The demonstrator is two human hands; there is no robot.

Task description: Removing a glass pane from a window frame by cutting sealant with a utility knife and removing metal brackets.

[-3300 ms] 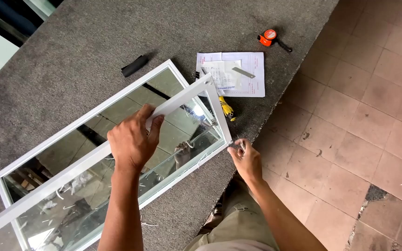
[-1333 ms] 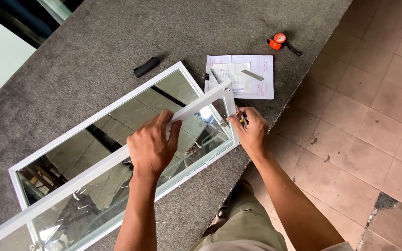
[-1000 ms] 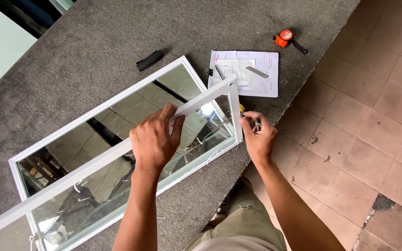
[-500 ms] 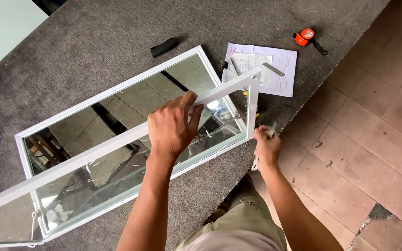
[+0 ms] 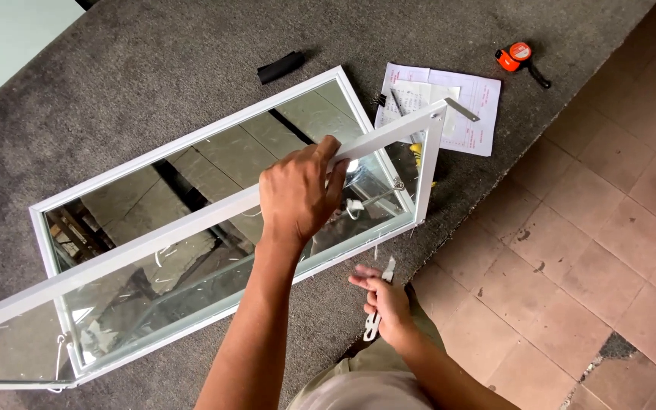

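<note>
Window frame [image 5: 214, 190] flat on grey carpeted bench [image 5: 115, 61], hinged sash now swung up higher. Left hand [image 5: 298, 193] clamped on sash rail; right hand [image 5: 385, 300] pulled back off the corner, gripping small white tool [image 5: 377, 315] (screwdriver, probably). Corner work apparently finished.

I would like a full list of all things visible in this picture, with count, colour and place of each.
window frame: one, white with glass, flat on the grey table
hinged sash: one, white, tilted up over the frame
table: one, grey, speckled
papers: a few sheets, white, far right of table
tape measure: one, orange, beyond the papers
black piece: one, above the frame
floor tiles: brownish, right
left hand: grips the sash rail
right hand: holds a small white tool
</note>
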